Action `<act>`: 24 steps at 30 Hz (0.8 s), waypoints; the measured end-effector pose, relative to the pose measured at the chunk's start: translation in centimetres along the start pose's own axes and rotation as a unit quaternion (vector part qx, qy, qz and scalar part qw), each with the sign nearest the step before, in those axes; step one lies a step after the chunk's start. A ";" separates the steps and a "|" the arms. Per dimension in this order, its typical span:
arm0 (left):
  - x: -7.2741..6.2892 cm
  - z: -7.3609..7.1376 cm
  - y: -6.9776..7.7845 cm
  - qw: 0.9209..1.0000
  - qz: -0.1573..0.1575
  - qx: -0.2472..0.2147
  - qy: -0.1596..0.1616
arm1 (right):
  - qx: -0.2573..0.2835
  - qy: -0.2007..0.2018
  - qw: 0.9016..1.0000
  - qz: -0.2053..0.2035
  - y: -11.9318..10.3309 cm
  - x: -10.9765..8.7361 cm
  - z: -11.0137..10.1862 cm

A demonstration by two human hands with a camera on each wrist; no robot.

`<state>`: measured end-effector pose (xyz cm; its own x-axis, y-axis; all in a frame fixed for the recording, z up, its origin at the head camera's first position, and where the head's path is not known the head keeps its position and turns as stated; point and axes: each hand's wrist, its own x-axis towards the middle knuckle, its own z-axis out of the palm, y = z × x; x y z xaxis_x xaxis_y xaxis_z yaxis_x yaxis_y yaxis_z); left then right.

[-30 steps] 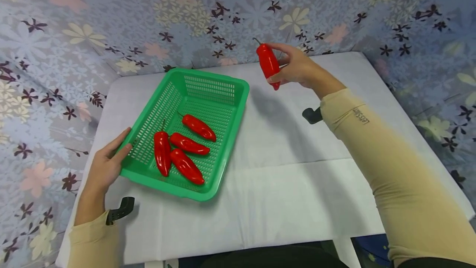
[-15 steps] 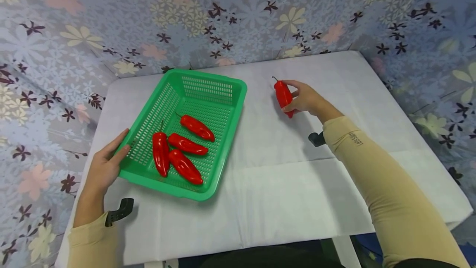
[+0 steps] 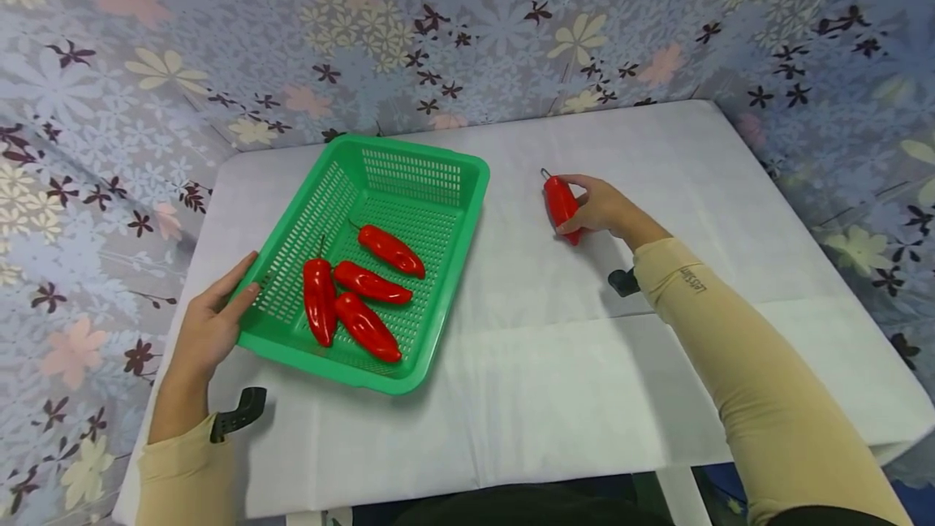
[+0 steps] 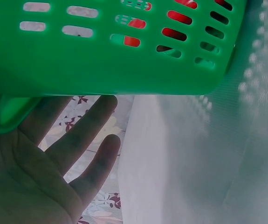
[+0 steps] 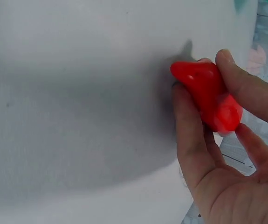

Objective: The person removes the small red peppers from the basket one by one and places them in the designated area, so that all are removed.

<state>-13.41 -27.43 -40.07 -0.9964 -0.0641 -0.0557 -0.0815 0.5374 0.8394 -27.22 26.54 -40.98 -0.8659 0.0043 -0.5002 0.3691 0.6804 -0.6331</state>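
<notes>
My right hand (image 3: 601, 205) pinches a glossy red pepper (image 3: 561, 200) with a thin stem, low over the white table right of the basket. In the right wrist view the red pepper (image 5: 206, 88) lies between thumb and fingers, its tip toward the camera and its shadow close beside it. My left hand (image 3: 204, 327) holds the left rim of the green plastic basket (image 3: 456, 266), thumb over the rim. The left wrist view shows the other fingers (image 4: 85, 128) spread below the basket's edge. Several red peppers (image 3: 371, 329) lie in the basket's near half.
A white cloth covers the table (image 3: 526, 396). Flowered fabric (image 3: 497, 23) hangs behind and beside it. A black wrist mount (image 3: 244, 411) sits on the left wrist, and another black mount (image 3: 623, 282) on the right.
My right hand has come down toward the table and toward me with the pepper, shifting slightly right. The left hand and the basket have stayed in place.
</notes>
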 end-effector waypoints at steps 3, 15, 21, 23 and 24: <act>0.0 0.1 0.0 1.000 0.000 -0.002 0.000 | -0.017 -0.004 1.000 0.004 -0.1 -0.2 -0.3; 0.2 0.0 -0.1 1.000 -0.003 0.010 0.008 | -0.092 0.029 0.995 -0.001 -3.2 -2.7 -4.6; 0.2 0.2 -0.1 1.000 -0.005 0.010 0.008 | -0.080 0.045 0.996 -0.009 -5.0 -3.3 -6.2; 0.2 0.2 -0.1 1.000 -0.008 0.011 0.009 | -0.090 0.042 0.995 -0.011 -5.7 -3.4 -6.3; 0.2 0.2 -0.2 1.000 -0.009 0.010 0.010 | -0.096 0.041 0.994 -0.013 -6.2 -3.4 -6.3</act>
<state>-13.55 -27.39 -40.30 -0.9942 -0.0897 -0.0593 -0.0993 0.5525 0.8276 -28.62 26.92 -31.66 -0.9017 0.0386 -0.4307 0.2815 0.8085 -0.5169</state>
